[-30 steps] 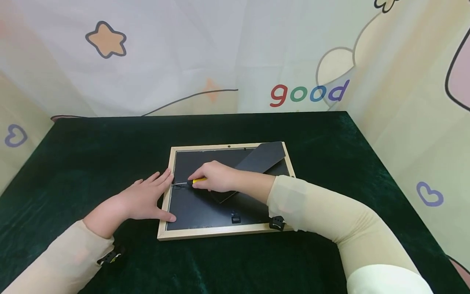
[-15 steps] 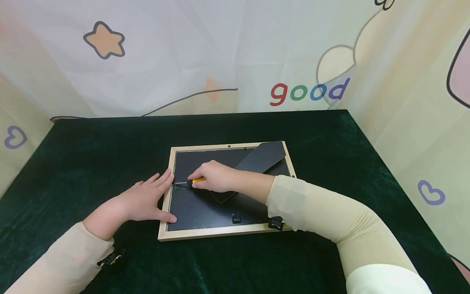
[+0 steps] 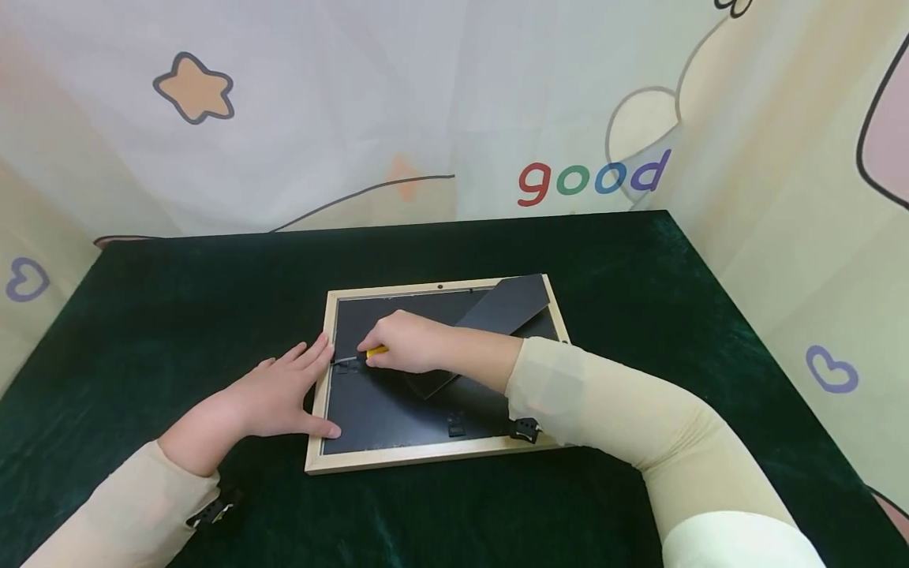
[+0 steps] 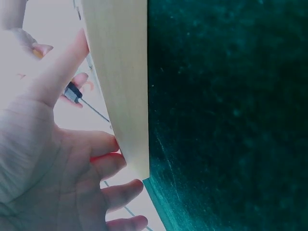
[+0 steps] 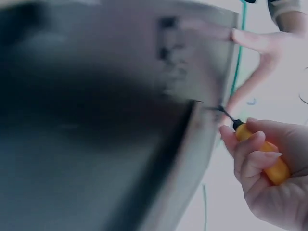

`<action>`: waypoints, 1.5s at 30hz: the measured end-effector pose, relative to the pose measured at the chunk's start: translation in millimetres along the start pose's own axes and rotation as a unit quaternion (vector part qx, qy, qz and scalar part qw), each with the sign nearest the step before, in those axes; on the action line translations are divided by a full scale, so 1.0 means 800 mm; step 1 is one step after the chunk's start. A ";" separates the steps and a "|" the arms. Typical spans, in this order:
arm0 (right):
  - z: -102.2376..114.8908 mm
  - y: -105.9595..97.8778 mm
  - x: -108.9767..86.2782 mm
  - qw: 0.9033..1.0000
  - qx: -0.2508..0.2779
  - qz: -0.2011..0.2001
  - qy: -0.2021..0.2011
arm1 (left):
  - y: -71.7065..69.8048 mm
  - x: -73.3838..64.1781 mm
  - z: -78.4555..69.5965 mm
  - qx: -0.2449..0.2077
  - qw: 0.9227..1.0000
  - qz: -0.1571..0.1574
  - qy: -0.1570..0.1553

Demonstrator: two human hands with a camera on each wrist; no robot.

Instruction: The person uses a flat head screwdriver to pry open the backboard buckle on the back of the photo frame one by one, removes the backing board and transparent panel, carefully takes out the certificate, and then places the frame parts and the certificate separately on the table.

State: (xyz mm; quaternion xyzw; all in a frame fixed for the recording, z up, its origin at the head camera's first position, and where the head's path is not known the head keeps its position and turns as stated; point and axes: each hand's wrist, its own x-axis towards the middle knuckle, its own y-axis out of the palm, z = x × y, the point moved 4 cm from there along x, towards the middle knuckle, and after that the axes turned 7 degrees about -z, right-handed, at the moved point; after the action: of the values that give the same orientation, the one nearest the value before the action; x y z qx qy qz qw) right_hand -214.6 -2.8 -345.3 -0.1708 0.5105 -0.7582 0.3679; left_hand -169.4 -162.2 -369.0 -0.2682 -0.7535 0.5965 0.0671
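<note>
A picture frame (image 3: 426, 454) with a light wooden border and a black backing board (image 3: 398, 418) lies back side up. My left hand (image 3: 273, 394) rests on its left border, fingers spread and thumb over the near part of that side. In my right hand (image 3: 408, 343) I grip a screwdriver (image 5: 276, 169) by its yellow handle. The metal shaft (image 4: 95, 110) points left and its tip meets the inner edge of the left border, close to my left fingertips. What exactly the tip touches is too small to tell.
A black stand leg (image 3: 507, 306) lies slantwise across the backing, partly under my right forearm. A small dark fitting (image 3: 456, 426) sits near the lower border. Dark green cloth (image 3: 398, 521) covers the table, and a printed curtain (image 3: 319, 102) hangs behind.
The head view has tilted slightly. Both hands keep nearly the same places on the picture frame, and the screwdriver stays at the left border.
</note>
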 end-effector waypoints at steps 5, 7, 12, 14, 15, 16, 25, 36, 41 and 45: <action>0.024 -0.014 0.011 0.998 -0.055 0.008 -0.010 | -0.001 0.000 0.000 -0.009 1.000 -0.006 0.001; 0.034 -0.019 0.016 0.997 -0.080 0.015 -0.009 | -0.001 0.001 0.000 -0.013 1.000 -0.003 0.001; 0.053 -0.026 0.028 0.990 -0.140 0.031 0.001 | -0.001 0.002 -0.002 -0.029 1.000 -0.004 -0.004; 0.060 -0.026 0.032 0.986 -0.162 0.038 0.003 | 0.000 0.001 -0.002 -0.034 0.999 -0.005 -0.003; 0.063 -0.026 0.035 0.985 -0.170 0.042 0.004 | 0.001 0.000 -0.002 -0.035 0.999 -0.005 -0.003; 0.067 -0.026 0.037 0.983 -0.176 0.044 0.006 | 0.001 0.000 -0.002 -0.037 0.999 -0.006 -0.002; 0.093 -0.031 0.060 0.972 -0.212 0.096 0.023 | 0.003 -0.001 0.001 -0.059 0.998 -0.030 0.017; 0.103 -0.028 0.077 0.963 -0.240 0.113 0.042 | 0.003 -0.001 0.003 -0.065 0.997 -0.024 0.018; 0.086 -0.025 0.059 0.974 -0.203 0.104 0.009 | 0.005 -0.002 0.004 -0.059 0.998 -0.003 -0.001; 0.058 -0.036 0.024 0.987 -0.129 0.085 -0.034 | 0.004 -0.001 0.002 -0.055 0.998 0.005 -0.007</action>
State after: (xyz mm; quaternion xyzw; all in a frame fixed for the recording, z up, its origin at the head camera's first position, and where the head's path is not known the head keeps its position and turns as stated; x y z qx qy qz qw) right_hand -208.8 -41.5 -302.3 -0.1986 0.6040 -0.6457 0.4229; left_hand -167.9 -163.4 -372.3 -0.2704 -0.7845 0.5564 0.0439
